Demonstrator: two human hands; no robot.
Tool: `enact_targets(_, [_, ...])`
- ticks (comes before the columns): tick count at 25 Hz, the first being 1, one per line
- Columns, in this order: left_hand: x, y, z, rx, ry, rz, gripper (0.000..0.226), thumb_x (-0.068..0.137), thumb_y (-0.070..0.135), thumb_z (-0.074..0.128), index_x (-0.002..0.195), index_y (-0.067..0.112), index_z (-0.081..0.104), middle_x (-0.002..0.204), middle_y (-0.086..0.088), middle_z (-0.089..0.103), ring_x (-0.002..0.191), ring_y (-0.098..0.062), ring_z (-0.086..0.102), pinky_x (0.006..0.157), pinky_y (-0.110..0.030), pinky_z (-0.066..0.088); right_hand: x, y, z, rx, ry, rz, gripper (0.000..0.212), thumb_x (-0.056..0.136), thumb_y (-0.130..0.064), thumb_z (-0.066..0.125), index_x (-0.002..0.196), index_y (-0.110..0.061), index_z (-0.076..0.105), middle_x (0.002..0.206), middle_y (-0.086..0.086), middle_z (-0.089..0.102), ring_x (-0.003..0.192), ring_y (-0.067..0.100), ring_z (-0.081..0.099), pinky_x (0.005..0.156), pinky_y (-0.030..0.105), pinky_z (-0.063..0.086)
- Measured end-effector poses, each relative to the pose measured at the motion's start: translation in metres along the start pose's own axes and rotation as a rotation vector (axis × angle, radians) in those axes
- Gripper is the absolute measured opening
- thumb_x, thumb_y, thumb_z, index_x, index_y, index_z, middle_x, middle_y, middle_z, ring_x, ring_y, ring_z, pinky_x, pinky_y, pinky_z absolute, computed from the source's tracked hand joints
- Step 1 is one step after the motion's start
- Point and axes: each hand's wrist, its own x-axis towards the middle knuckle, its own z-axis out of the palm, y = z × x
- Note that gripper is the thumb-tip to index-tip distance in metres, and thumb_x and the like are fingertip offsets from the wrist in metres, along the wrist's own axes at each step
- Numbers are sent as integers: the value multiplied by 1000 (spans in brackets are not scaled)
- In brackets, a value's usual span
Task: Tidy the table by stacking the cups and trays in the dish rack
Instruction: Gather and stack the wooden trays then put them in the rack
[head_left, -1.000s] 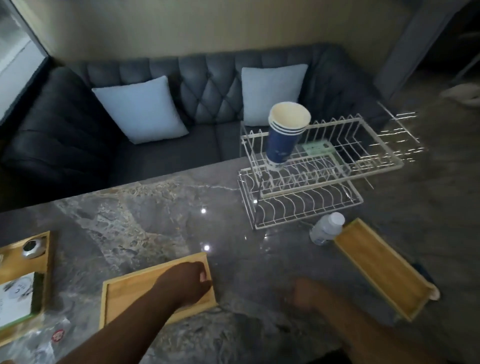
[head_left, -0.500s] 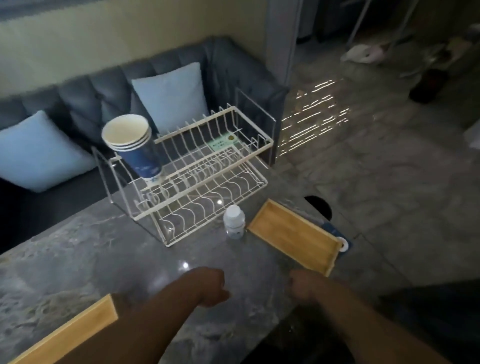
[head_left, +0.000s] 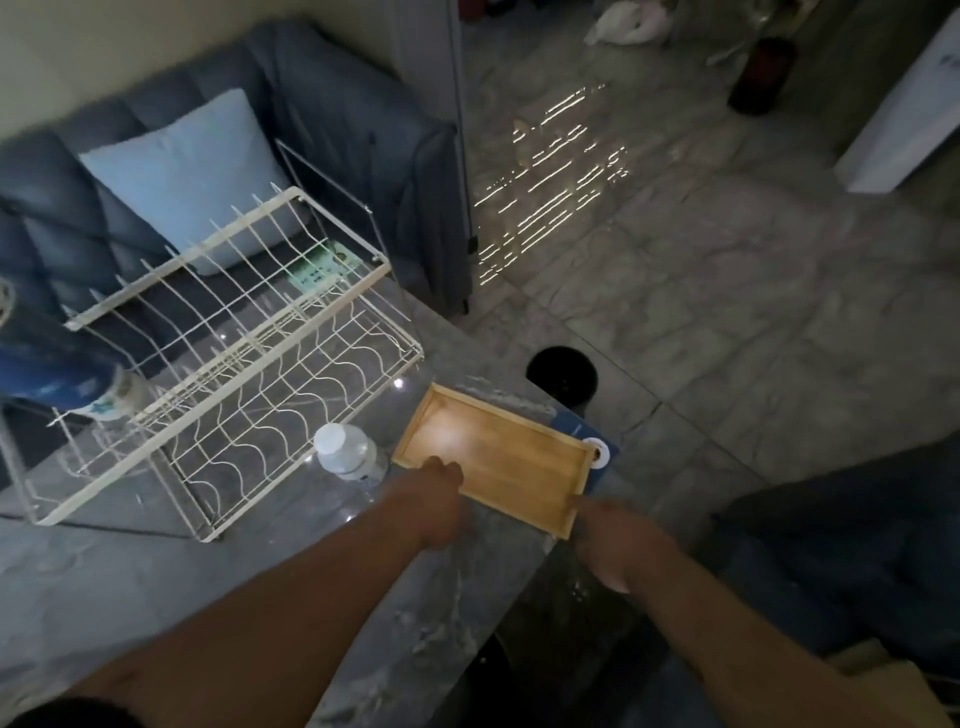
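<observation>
A shallow wooden tray (head_left: 498, 457) lies at the right edge of the grey marble table (head_left: 156, 571). My left hand (head_left: 431, 499) is at the tray's near left rim, with its fingers curled over the edge. At the tray's near right corner, my right hand (head_left: 613, 545) touches the wood; its fingers are hidden. The white wire dish rack (head_left: 234, 312) stands to the left. A stack of blue paper cups (head_left: 47, 364) sits tilted in its upper tier at the far left, cut off by the frame edge.
A small clear bottle with a white cap (head_left: 348, 452) stands between the rack and the tray, close to my left wrist. A blue card (head_left: 576, 428) pokes out under the tray's far end. A dark bin (head_left: 561, 376) stands on the floor beyond the table.
My view swung right, away from the other wooden tray. Both hands moved forward from the bare table to the right-hand tray and now touch its near edge and corner.
</observation>
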Motion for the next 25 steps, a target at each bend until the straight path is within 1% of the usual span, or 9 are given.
enact_targets(3, [15, 2, 2, -3, 91, -74, 62, 89, 44, 63, 141, 18, 41, 143, -11, 42, 127, -37, 50, 101, -50, 49, 2, 10, 9, 29, -8, -1, 52, 92, -42, 40, 143, -45, 30, 135, 9, 55, 111, 30, 60, 85, 41, 51])
enact_targets(6, [28, 0, 2, -21, 144, -188, 65, 87, 42, 62, 142, 17, 39, 155, -23, 30, 136, -43, 39, 108, -50, 42, 5, 15, 14, 111, 88, 73, 46, 86, -37, 46, 131, -40, 37, 123, 4, 56, 92, 21, 59, 81, 38, 54])
enact_targets(8, [36, 0, 2, -96, 109, -262, 73, 84, 43, 63, 145, 14, 36, 160, -30, 19, 143, -47, 30, 114, -50, 35, 11, 21, 15, 235, 109, 143, 41, 85, -39, 52, 125, -34, 41, 113, 1, 55, 88, 18, 57, 79, 35, 51])
enact_targets(10, [45, 0, 3, -215, 56, -326, 77, 83, 46, 63, 146, 10, 35, 157, -30, 28, 144, -45, 30, 114, -49, 37, 17, 26, 11, 365, 104, 186, 33, 86, -43, 52, 117, -34, 45, 108, -2, 57, 84, 14, 55, 75, 33, 47])
enact_targets(13, [52, 1, 4, -426, 29, -341, 65, 81, 46, 60, 131, 4, 50, 133, -23, 57, 122, -38, 56, 100, -44, 51, 22, 27, 7, 540, 128, 223, 31, 87, -42, 54, 117, -32, 50, 106, -1, 55, 87, 14, 54, 75, 33, 44])
enact_targets(16, [48, 10, 6, -573, 106, -384, 58, 79, 43, 63, 124, 8, 50, 121, -19, 62, 109, -36, 62, 93, -43, 55, 23, 25, 10, 561, 195, 264, 23, 90, -35, 54, 109, -23, 49, 102, 3, 56, 85, 18, 56, 70, 32, 44])
enact_targets(19, [37, 18, 15, -715, 186, -438, 61, 79, 38, 66, 129, 8, 45, 124, -18, 62, 111, -37, 62, 96, -48, 54, 16, 31, 12, 493, 313, 411, 30, 92, -33, 51, 115, -14, 47, 94, 6, 53, 73, 19, 50, 61, 31, 38])
enact_targets(23, [12, 17, 35, -735, 191, -394, 38, 89, 38, 55, 115, 13, 44, 116, -18, 65, 92, -31, 60, 81, -38, 48, 2, 38, 0, 342, 240, 431, 23, 99, -31, 41, 105, -15, 56, 109, 14, 64, 88, 25, 58, 81, 38, 49])
enact_targets(25, [-5, 9, 47, -684, 144, -386, 39, 97, 37, 50, 122, 8, 42, 122, -21, 64, 100, -35, 62, 84, -37, 47, -6, 33, -3, 200, 159, 376, 28, 101, -31, 38, 106, -13, 59, 118, 16, 63, 99, 26, 60, 92, 39, 50])
